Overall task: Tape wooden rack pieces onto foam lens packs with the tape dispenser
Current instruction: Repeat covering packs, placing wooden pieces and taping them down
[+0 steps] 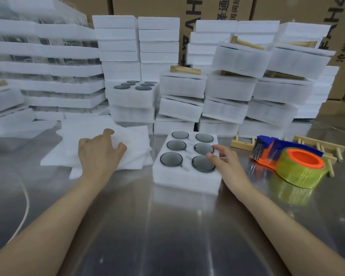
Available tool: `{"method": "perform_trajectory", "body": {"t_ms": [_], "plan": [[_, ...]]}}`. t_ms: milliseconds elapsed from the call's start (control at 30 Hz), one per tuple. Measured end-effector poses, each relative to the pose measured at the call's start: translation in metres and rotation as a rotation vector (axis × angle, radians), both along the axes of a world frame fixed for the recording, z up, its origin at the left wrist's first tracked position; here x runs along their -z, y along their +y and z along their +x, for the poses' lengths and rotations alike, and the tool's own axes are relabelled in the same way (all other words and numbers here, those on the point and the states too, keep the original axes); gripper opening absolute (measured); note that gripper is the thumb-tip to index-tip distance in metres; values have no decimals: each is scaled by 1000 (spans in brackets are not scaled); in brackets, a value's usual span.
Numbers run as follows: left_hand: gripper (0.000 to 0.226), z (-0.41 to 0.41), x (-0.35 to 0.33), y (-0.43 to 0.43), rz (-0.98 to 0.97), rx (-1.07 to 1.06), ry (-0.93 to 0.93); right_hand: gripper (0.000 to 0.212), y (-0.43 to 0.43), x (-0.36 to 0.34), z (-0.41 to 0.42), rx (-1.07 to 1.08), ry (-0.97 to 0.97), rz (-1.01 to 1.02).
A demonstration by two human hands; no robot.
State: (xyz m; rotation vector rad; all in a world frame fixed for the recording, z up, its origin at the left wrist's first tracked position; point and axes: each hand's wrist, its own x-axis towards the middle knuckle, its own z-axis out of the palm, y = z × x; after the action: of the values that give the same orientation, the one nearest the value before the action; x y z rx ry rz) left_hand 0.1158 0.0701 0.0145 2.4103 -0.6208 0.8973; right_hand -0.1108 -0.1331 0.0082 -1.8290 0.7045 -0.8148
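A white foam lens pack (185,177) with several dark round lenses in its wells lies uncovered on the steel table in front of me. My right hand (226,163) rests on its right edge, fingers touching the foam beside the lenses. My left hand (101,151) lies on a loose pile of thin white foam sheets (135,140) to the left, its fingers curled into the top sheet. The tape dispenser (287,160), blue and orange with a yellowish tape roll, lies on the table at the right. Wooden rack pieces (241,144) with pegs lie behind it.
Tall stacks of foam packs (183,86) fill the back of the table, some with wooden racks taped on top. Another open lens pack (133,92) sits on a stack at the centre left. Cardboard boxes (147,6) stand behind. A white cable (26,198) runs along the left.
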Motion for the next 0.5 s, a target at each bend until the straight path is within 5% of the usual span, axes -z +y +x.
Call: {"method": "perform_trajectory", "body": {"t_ms": [200, 300, 400, 500], "plan": [[32, -3, 0, 5, -332, 15, 41, 31, 1, -1, 0, 3, 19, -9], [29, -15, -8, 3, -496, 99, -198, 36, 0, -2, -3, -12, -6, 2], [18, -40, -17, -8, -458, 312, -450, 39, -1, -1, -4, -51, -35, 18], [20, -78, -9, -24, -265, 684, -559, 17, 1, -1, -2, -82, -143, 99]]}}
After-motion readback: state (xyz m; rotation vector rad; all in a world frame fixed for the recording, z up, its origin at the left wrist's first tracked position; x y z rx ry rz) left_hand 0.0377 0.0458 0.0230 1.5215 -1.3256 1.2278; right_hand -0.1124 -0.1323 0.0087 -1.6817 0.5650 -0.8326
